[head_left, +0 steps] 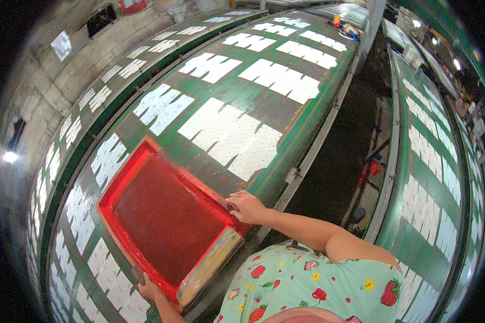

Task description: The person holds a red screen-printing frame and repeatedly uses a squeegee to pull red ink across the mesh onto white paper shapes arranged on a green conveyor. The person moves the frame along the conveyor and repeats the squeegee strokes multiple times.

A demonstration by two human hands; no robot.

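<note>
Your left hand (148,289) and right hand (246,208) grip the red frame (164,215) at opposite sides; patterned cloth pieces (231,137) beyond it suggest printing is partway, though what remains is unclear.

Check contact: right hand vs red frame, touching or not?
Touching. The head view shows the right hand with its fingers curled over the red frame at its right-hand edge, no gap visible.

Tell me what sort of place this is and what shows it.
Likely a textile screen-printing workshop: long green tables bear rows of white, small-patterned cut pieces, apparently fabric, and the left hand and right hand hold a rectangular red-stained framed screen.
</note>
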